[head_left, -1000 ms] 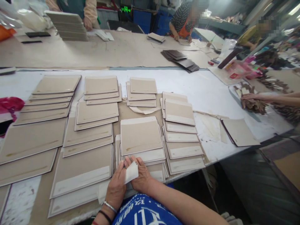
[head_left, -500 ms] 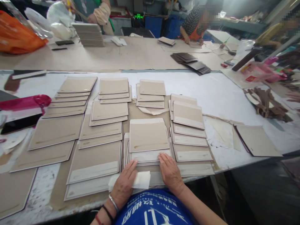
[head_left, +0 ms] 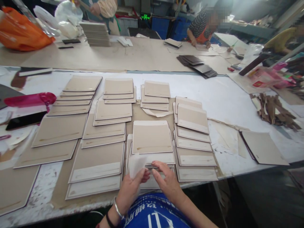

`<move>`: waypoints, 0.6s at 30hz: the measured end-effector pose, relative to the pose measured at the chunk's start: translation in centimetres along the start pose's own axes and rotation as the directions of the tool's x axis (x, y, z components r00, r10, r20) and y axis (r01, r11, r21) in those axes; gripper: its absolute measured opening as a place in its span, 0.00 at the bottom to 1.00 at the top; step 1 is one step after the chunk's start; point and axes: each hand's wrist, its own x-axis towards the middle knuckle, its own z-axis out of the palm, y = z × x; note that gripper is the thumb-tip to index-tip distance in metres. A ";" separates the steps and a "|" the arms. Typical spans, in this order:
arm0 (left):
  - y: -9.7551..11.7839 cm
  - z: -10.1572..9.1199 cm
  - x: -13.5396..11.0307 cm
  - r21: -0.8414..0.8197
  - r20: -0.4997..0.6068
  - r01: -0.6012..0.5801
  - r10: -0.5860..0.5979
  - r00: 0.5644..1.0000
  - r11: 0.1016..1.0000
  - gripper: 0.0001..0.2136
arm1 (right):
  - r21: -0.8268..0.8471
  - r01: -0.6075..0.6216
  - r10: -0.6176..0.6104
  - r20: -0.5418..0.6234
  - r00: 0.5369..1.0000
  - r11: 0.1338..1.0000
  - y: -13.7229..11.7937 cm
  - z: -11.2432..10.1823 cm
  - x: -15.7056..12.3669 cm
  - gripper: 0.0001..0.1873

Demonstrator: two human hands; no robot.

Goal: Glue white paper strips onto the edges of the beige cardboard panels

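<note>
Left hand point(head_left: 131, 187) pinches what seems one white strip point(head_left: 137, 165); right hand point(head_left: 169, 184), fingers loosely parted.

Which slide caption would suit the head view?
Left hand holds a white sheet, right hand nearby, before overlapping beige panels.

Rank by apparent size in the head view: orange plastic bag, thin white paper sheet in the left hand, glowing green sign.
1. Orange plastic bag
2. Thin white paper sheet
3. Glowing green sign
</note>
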 end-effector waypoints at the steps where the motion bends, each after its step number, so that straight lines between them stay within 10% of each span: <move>1: 0.7 0.5 0.0 -0.135 0.020 0.082 -0.080 0.997 0.988 0.16 | 0.150 -0.086 0.078 0.055 0.995 0.985 -1.1 0.2 0.4 0.14; 8: 1.7 1.3 0.5 -0.376 -0.017 0.177 -0.198 0.980 0.909 0.20 | 0.631 -0.391 0.380 0.161 0.911 0.670 -3.2 2.6 2.5 0.16; 18: 1.1 0.7 1.5 -0.349 -0.168 0.073 -0.139 0.976 0.934 0.22 | 0.538 -0.336 0.335 0.104 0.936 0.773 -3.1 2.4 3.7 0.15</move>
